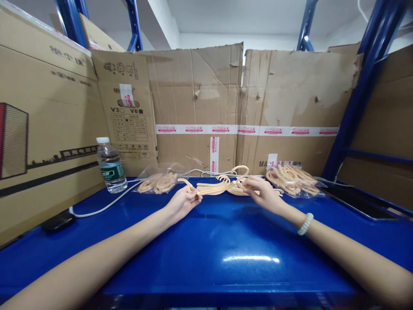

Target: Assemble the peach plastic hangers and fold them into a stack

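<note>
On the glossy blue metal table (200, 258), the left hand (183, 206) pinches a thin beige rubbery strip (217, 189), and the right hand (265, 196) (its wrist wears a pale beaded bracelet (305, 224)) holds it also, so the strip lies between both. Just behind are loose beige curled strips (235, 190); farther stand brown cardboard panels (196, 107).
</note>
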Demonstrator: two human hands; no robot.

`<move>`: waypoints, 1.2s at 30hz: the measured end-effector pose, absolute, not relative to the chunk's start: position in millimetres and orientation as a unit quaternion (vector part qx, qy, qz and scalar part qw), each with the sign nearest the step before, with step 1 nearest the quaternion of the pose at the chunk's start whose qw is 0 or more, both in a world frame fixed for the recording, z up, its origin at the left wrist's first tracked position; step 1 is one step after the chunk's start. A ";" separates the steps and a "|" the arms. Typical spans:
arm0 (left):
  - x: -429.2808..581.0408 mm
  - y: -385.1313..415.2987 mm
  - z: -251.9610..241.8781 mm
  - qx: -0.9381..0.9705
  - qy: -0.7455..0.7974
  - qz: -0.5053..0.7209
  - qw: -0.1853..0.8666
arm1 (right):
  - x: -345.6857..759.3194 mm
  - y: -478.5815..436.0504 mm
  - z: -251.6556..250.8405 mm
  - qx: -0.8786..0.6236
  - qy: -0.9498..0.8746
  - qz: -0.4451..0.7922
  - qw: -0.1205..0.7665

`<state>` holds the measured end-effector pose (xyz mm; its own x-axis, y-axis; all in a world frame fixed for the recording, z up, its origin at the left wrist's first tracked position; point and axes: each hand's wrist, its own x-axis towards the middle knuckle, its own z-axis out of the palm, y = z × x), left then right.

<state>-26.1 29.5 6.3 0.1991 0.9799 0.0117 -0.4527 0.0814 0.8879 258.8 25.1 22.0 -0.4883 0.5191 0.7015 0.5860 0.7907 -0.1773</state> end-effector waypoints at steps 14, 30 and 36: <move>-20.7 23.9 5.5 0.407 0.341 0.592 0.606 | 254.2 12.2 27.4 -0.314 -0.882 -0.030 0.351; -17.0 18.6 11.1 0.352 0.382 0.600 0.608 | 250.7 15.6 30.0 -0.402 -0.812 0.061 0.418; 1.0 -59.7 39.3 0.587 0.376 0.463 0.547 | 265.7 21.6 40.1 -0.435 -0.786 0.116 0.424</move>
<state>1.0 -59.7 39.3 0.2884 0.9483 0.1326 -0.0657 -0.1185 0.9908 265.7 21.6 40.1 -0.2627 0.7820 0.5653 0.5858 0.5948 -0.5505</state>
